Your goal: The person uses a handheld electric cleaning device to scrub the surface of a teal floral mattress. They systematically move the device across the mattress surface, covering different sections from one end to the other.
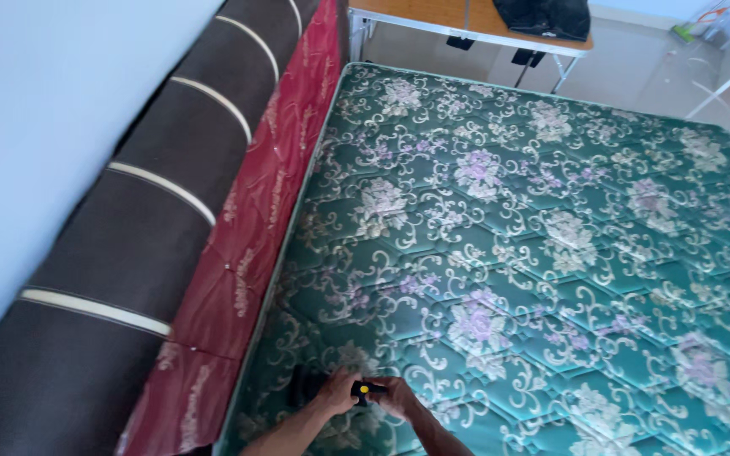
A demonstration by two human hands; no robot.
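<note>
My forearms run off the bottom edge, so only wrists and hands show. My left grip point(337, 390) covers most of a small dark object point(304, 384); its kind cannot be told. A tiny yellow-tipped black piece point(365, 389) sits between both hands, too small to identify, and whether my right grip point(396, 395) clamps it cannot be told. The mattress point(534, 253) is cut off at right and bottom. The desk point(433, 17) is cropped at the top, as is the dark bundle point(542, 15) on it.
</note>
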